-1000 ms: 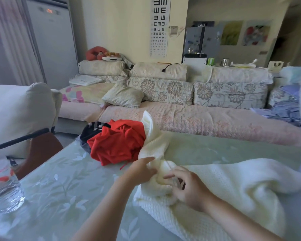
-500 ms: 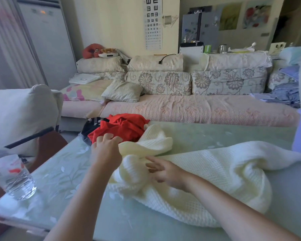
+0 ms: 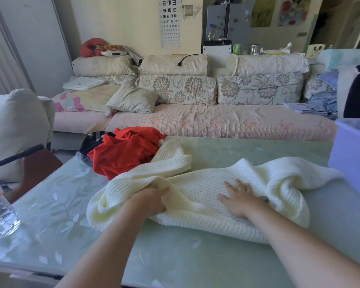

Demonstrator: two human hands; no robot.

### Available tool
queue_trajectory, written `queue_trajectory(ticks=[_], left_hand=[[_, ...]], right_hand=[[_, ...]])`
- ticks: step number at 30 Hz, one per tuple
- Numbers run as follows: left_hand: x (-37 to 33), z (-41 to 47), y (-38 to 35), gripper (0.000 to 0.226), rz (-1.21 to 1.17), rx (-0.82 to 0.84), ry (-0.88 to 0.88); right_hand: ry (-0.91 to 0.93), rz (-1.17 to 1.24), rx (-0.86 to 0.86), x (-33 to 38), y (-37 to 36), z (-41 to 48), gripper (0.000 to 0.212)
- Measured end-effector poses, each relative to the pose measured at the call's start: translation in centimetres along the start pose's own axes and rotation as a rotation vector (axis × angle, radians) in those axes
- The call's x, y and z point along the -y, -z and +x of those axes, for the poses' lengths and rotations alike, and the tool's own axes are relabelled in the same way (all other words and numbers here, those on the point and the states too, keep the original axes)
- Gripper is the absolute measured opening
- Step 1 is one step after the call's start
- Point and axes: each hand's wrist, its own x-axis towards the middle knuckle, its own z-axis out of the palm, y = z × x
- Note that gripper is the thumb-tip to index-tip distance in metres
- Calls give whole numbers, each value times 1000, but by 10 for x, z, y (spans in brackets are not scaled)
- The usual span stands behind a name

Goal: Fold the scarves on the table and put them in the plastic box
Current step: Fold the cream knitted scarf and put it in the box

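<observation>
Bare table (image 3: 175,258) runs from its near edge at 6 o'clock to the cream knit scarf (image 3: 208,181) at centre. The left hand (image 3: 152,201) grips a bunched fold of it; the right hand (image 3: 242,199) lies flat on it, fingers spread. A red scarf (image 3: 125,154) heaps at 11 o'clock, touching it; the lavender plastic box (image 3: 353,154) stands at 3 o'clock. Far wall, 12 o'clock: an eye chart (image 3: 170,19) of E's.
</observation>
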Motion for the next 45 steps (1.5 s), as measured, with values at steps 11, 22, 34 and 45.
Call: queue_trajectory(ticks=[11, 22, 34, 45], left_hand=[[-30, 33, 11, 88, 323, -441, -244], [-16, 6, 31, 21, 102, -665, -429], [-28, -87, 34, 30, -263, 142, 40], [-83, -32, -11, 77, -118, 103, 53]], right_hand=[[383, 261, -114, 42, 13, -7, 34], [504, 201, -129, 32, 24, -36, 20], [548, 227, 461, 39, 45, -110, 21], [406, -12, -152, 11, 20, -39, 53]])
